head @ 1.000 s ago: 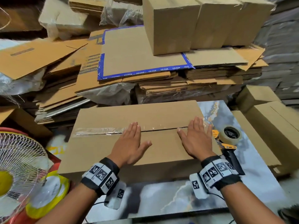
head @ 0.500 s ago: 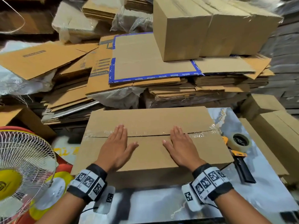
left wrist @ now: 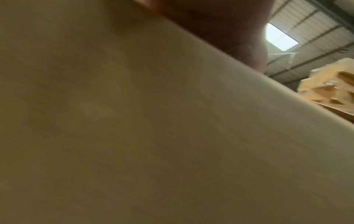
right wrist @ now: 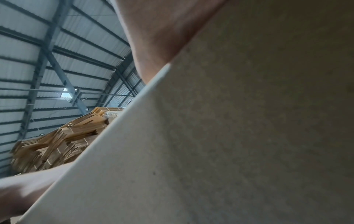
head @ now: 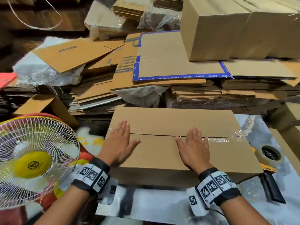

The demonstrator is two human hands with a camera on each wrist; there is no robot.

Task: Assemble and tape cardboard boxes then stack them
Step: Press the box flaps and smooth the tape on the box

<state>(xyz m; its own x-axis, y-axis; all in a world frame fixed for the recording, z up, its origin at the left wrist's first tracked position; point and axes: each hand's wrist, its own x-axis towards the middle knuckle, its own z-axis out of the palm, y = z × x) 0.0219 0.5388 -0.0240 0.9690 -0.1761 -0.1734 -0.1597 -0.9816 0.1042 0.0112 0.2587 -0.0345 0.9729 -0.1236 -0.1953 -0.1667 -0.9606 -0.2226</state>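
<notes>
A closed cardboard box [head: 162, 153] lies on the marbled table [head: 162, 203] in the head view, clear tape [head: 219, 139] running along its centre seam. My left hand [head: 121, 140] lies flat on the box's left part, fingers straight across the seam. My right hand [head: 194, 148] presses flat near the middle, fingertips at the seam. A tape dispenser [head: 270, 155] with a clear roll sits just right of the box. Both wrist views are filled by the box's side [left wrist: 153, 136] [right wrist: 249, 136]; only the heel of each hand [left wrist: 220, 22] [right wrist: 162, 30] shows.
Finished boxes [head: 235, 28] stand on piles of flat cardboard [head: 178, 59] behind the table. A white-caged fan [head: 32, 161] stands close on the left. More brown boxes [head: 290, 120] sit at the right edge.
Both hands have slid leftward along the taped seam, staying flat on the box top. The box and dispenser have not visibly shifted on the table.
</notes>
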